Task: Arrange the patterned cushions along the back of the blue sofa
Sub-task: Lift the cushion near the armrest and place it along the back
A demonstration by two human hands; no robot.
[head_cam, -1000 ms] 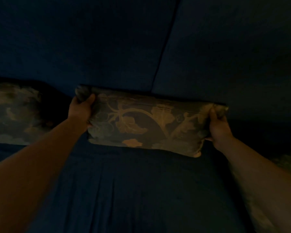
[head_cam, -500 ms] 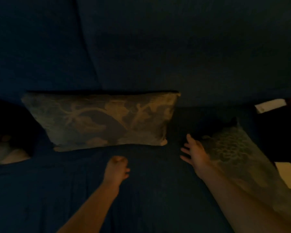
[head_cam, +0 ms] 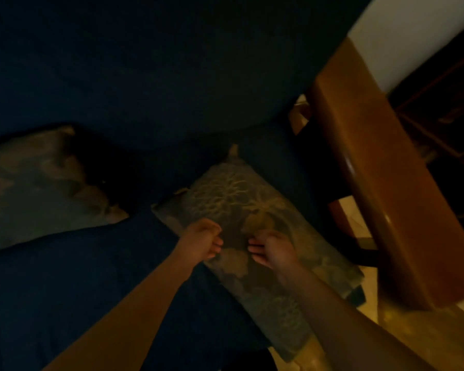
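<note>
The light is dim and the view is soft with blur. A patterned cushion (head_cam: pixel 255 210) lies flat on the seat of the blue sofa (head_cam: pixel 118 76), set on a slant, its far corner pointing toward 12 o'clock near the backrest and its near end running down toward 5 o'clock, where it hangs past the seat edge over a pale floor (head_cam: pixel 359 228). Both hands rest on the middle of this cushion. The left hand (head_cam: pixel 202 243) sits at about 9 o'clock from the right hand (head_cam: pixel 272 250), the 2 close together but not touching, with a narrow strip of fabric showing between them. Each hand has its fingers curled inward toward the other, seemingly bunching the cover; how firmly the fabric is pinched cannot be told in this light. The cushion stretches away from the hands toward 12 o'clock and back under the right forearm toward 5 o'clock.

A second patterned cushion (head_cam: pixel 38 183) leans against the sofa back at 9 o'clock from the hands, well apart from the first, with bare blue seat between the 2. A wooden armrest (head_cam: pixel 386 183) runs along the sofa's end at 3 o'clock, just beside the slanted cushion.
</note>
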